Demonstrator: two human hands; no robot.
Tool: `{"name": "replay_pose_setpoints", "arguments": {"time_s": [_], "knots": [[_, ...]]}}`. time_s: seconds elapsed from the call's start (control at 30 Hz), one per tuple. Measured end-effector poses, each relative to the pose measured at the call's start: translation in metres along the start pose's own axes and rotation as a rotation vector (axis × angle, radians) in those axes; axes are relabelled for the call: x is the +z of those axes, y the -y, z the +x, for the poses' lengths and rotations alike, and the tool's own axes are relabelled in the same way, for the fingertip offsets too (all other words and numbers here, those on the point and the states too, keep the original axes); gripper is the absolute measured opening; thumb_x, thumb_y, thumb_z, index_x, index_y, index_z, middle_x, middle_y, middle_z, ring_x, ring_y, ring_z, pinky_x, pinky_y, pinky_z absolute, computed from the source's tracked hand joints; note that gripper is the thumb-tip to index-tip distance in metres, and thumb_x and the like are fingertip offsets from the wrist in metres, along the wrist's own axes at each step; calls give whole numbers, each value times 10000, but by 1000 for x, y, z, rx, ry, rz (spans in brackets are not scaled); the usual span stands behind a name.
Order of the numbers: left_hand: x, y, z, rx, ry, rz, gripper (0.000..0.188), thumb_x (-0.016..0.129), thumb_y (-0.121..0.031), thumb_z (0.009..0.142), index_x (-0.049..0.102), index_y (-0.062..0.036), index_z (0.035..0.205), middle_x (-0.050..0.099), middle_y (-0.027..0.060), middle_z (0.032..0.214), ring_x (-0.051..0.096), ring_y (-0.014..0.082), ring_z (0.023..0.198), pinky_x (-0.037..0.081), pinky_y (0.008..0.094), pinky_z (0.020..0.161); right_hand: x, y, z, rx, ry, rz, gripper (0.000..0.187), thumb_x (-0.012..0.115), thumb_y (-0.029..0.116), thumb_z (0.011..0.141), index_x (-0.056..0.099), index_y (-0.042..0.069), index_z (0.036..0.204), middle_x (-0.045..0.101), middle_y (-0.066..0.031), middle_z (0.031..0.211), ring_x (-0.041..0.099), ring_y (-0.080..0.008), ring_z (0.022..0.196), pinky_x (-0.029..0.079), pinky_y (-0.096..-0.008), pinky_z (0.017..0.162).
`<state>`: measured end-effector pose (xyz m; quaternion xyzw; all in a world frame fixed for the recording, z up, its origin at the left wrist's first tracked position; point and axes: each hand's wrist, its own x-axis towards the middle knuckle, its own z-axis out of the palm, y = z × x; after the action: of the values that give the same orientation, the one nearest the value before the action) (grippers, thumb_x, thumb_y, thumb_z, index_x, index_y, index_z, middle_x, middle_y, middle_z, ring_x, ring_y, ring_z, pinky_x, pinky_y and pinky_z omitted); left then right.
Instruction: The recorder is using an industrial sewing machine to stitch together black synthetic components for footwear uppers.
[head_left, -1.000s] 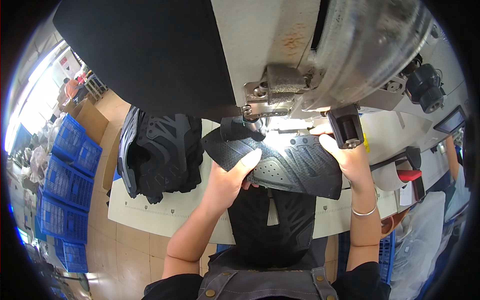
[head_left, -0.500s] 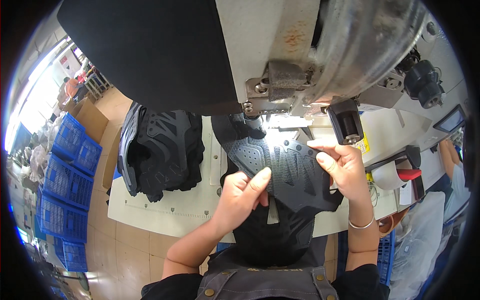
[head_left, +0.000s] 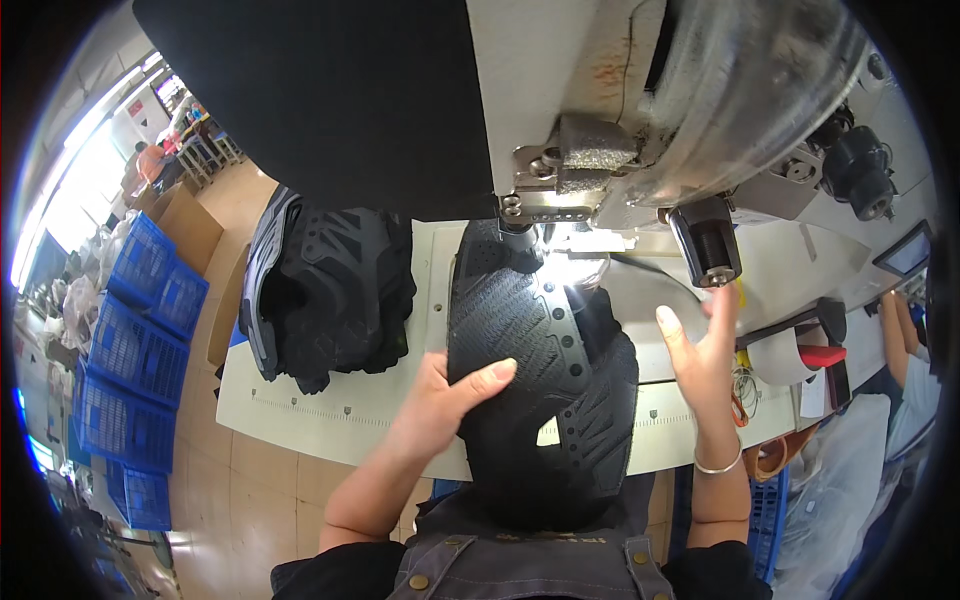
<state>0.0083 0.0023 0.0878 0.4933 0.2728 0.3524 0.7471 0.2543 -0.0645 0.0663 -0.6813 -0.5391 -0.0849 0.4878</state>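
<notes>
A black shoe upper (head_left: 510, 320), textured and dotted with holes along one edge, lies on the pale sewing table (head_left: 400, 432). Its far end runs under the lit needle area of the sewing machine (head_left: 545, 70), and its near end hangs over the table edge against my apron. My left hand (head_left: 440, 405) grips the left edge of the upper, thumb on top and fingers hidden beneath. My right hand (head_left: 702, 350) is off the piece, to its right, with thumb and fingers apart and nothing in it. A black machine part (head_left: 705, 245) covers some of its fingertips.
Left of the machine rises a stack of similar black uppers (head_left: 345, 285). Blue plastic baskets (head_left: 135, 350) and a cardboard box (head_left: 190, 225) stand on the floor beyond. Something red (head_left: 822, 356) and a tablet-like screen (head_left: 905, 250) are at right, near another person's arm (head_left: 900, 335).
The upper has turned, and its dotted edge now runs down toward me. My right hand has let go and moved right. My left hand has shifted left and down, still holding the piece.
</notes>
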Motion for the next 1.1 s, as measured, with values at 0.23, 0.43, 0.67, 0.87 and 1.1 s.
{"name": "replay_pose_setpoints", "arguments": {"time_s": [0.23, 0.43, 0.67, 0.87, 1.1], "knots": [[-33, -18, 13, -42, 77, 132, 259, 629, -146, 780, 592, 66, 923, 621, 88, 861, 587, 132, 773, 476, 243, 710, 4, -4, -9, -136, 424, 183, 741, 656, 303, 741, 285, 45, 1329, 310, -164, 1358, 284, -280, 1269, 253, -394, 1008], [-28, -19, 14, -39, 55, 147, 259, 631, -135, 782, 585, 75, 926, 619, 84, 859, 578, 127, 764, 473, 239, 709, 30, -38, -2, 418, 598, 727, 806, 665, 294, 740, 213, 32, 1355, 349, -180, 1320, 331, -261, 1236, 254, -404, 1005], [-18, 4, 2, 163, -139, 200, 270, 602, -172, 836, 577, 76, 937, 604, 39, 844, 519, 73, 757, 447, 218, 687, 18, -23, -7, 480, 449, 882, 460, 619, 51, 757, 416, -65, 1153, 548, -95, 1031, 541, -141, 924, 431, -251, 820], [-23, -1, 9, 182, -157, 318, 263, 605, -168, 832, 579, 70, 939, 605, 37, 837, 519, 68, 746, 443, 212, 685, -9, 7, -14, 524, 265, 1000, 252, 541, 71, 829, 473, -15, 1056, 580, -68, 949, 551, -104, 839, 442, -234, 774], [-22, -14, 31, 182, -149, 271, 262, 606, -165, 825, 581, 74, 929, 600, 38, 821, 525, 66, 722, 445, 215, 661, -7, 13, -4, 454, 207, 973, 212, 516, 60, 846, 484, -12, 1042, 574, -49, 956, 532, -81, 851, 432, -221, 756]]}}
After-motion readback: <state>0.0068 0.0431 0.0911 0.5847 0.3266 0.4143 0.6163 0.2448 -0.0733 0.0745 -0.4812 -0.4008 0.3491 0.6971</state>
